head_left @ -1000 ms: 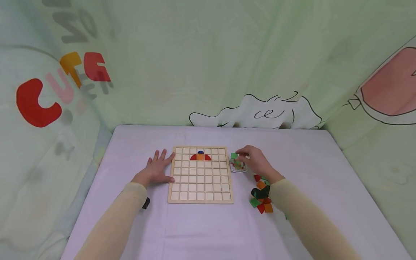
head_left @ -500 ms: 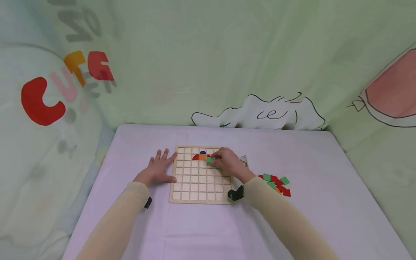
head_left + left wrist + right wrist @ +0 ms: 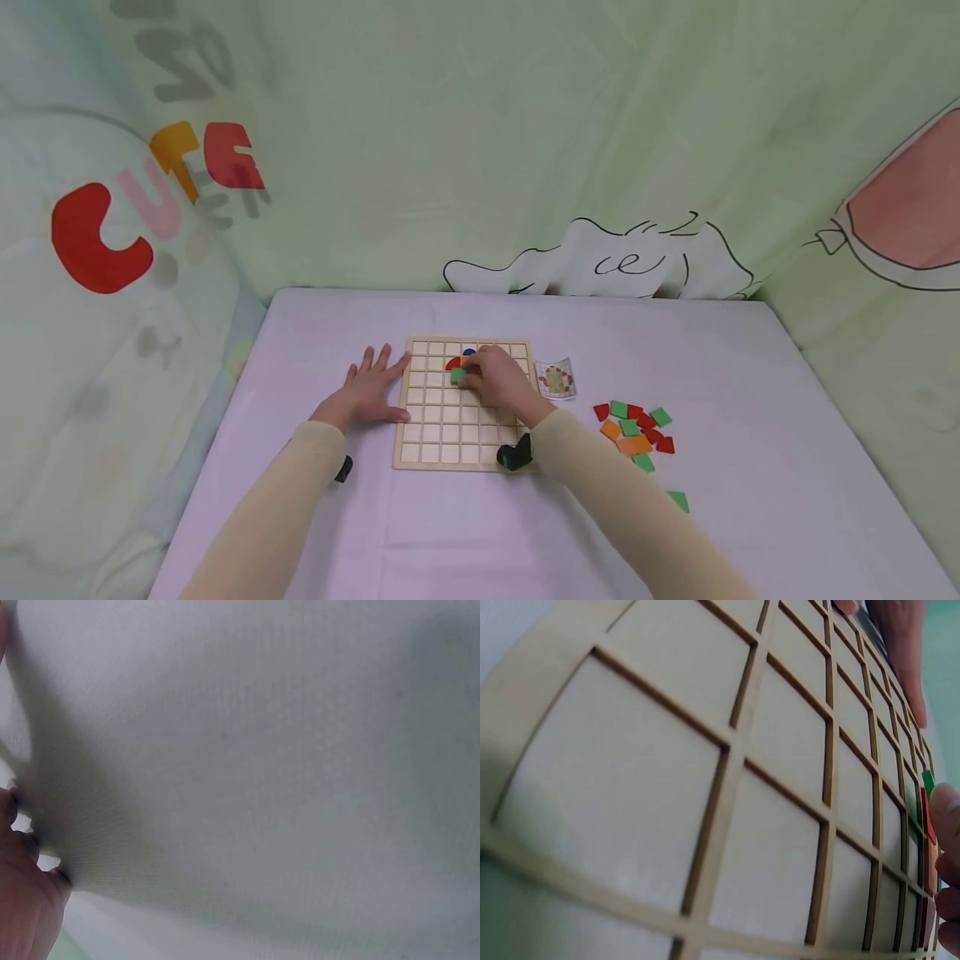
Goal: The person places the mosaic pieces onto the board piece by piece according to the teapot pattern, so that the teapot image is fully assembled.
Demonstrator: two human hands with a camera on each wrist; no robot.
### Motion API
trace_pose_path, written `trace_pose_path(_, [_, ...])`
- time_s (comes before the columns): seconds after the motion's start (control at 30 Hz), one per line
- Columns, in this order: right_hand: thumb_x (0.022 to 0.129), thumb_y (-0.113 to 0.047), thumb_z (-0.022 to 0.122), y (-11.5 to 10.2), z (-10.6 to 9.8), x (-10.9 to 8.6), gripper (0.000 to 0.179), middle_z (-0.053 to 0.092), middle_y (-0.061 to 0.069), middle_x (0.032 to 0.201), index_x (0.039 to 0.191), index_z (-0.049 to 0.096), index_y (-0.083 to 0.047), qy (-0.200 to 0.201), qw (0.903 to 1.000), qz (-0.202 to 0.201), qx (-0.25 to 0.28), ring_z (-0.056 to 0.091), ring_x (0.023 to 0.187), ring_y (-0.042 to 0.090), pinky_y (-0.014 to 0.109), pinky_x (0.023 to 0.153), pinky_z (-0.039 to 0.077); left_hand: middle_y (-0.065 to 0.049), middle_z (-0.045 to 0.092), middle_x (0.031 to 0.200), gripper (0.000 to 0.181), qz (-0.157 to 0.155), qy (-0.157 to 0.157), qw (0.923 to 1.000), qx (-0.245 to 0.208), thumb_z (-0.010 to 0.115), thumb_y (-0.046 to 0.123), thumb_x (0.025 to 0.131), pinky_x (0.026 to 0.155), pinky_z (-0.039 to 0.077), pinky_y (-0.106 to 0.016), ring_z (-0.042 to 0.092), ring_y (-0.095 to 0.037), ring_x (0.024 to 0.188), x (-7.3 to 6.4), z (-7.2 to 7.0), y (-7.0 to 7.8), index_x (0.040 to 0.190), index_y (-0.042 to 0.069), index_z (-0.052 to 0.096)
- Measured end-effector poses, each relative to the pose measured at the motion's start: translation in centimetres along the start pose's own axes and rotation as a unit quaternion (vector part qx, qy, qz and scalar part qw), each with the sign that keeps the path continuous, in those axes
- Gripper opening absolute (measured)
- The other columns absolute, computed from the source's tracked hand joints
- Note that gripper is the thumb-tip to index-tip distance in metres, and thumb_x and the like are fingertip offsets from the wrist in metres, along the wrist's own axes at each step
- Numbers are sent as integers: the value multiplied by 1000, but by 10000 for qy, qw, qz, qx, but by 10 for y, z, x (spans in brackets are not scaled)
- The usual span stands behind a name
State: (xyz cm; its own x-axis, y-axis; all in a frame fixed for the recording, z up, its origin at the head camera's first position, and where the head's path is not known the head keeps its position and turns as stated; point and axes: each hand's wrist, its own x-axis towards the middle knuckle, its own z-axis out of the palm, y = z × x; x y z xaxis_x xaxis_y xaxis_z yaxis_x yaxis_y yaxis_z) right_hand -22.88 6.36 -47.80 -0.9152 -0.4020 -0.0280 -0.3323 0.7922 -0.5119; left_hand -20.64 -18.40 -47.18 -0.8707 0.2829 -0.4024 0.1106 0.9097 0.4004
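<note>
My right hand (image 3: 501, 382) pinches a green square tile (image 3: 457, 377) over the wooden grid board (image 3: 442, 465), just below a red quarter-round tile (image 3: 453, 364). A blue tile (image 3: 469, 352) and an orange tile (image 3: 465, 361) lie in the upper cells, partly hidden by the fingers. In the right wrist view the green tile sticks out past the thumb (image 3: 946, 806), close to the red tile. My left hand (image 3: 367, 392) has its fingers spread, with thumb and forefinger at the board's left edge. The left wrist view is mostly pale cloth, with part of the hand (image 3: 30, 907) at its left.
A small pattern card (image 3: 556, 379) lies right of the board. Several loose red, green and orange tiles (image 3: 634, 446) are scattered further right, one green tile (image 3: 678, 501) nearer the front. A green curtain (image 3: 375, 167) hangs behind the table.
My right hand has carried the green tile left from above the card onto the board, uncovering the card and the loose tiles. The left hand stays at the board's edge.
</note>
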Motion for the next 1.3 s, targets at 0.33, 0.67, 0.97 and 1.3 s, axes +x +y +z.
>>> trace_pose_path(0.33, [90, -22, 79, -8, 9, 3, 22, 68, 8, 98, 103, 78, -4, 75, 9996, 61, -267, 61, 96, 24, 38, 87, 55, -23, -1, 171, 106, -15, 26, 10000, -71, 83, 39, 85, 125, 3, -67, -8, -48, 157, 0, -1, 0, 165, 15, 18])
trace_pose_path(0.67, [90, -20, 79, -8, 14, 0, 24, 70, 10, 105, 106, 77, -2, 200, 9992, -152, -309, 62, 102, 26, 39, 91, 56, -23, -1, 171, 106, -25, 46, 10000, -27, 83, 38, 85, 125, 3, -67, -8, -47, 158, 0, -1, 1, 165, 15, 19])
trace_pose_path(0.97, [90, -22, 79, -9, 12, 0, 25, 71, 10, 111, 109, 77, -5, 72, 9992, -58, -388, 62, 108, 26, 39, 96, 55, -23, -1, 171, 106, -38, 40, 10000, -12, 83, 39, 85, 125, 4, -67, -8, -47, 158, 1, 0, 0, 165, 15, 18])
trace_pose_path(1.3, [93, -17, 76, -13, 11, 5, 18, 70, 10, 108, 108, 78, -7, 61, 9991, -382, -165, 63, 103, 26, 41, 92, 56, -24, 0, 171, 106, 27, 20, 10000, -32, 83, 39, 85, 124, 5, -68, -7, -49, 157, 0, -1, 1, 165, 14, 19])
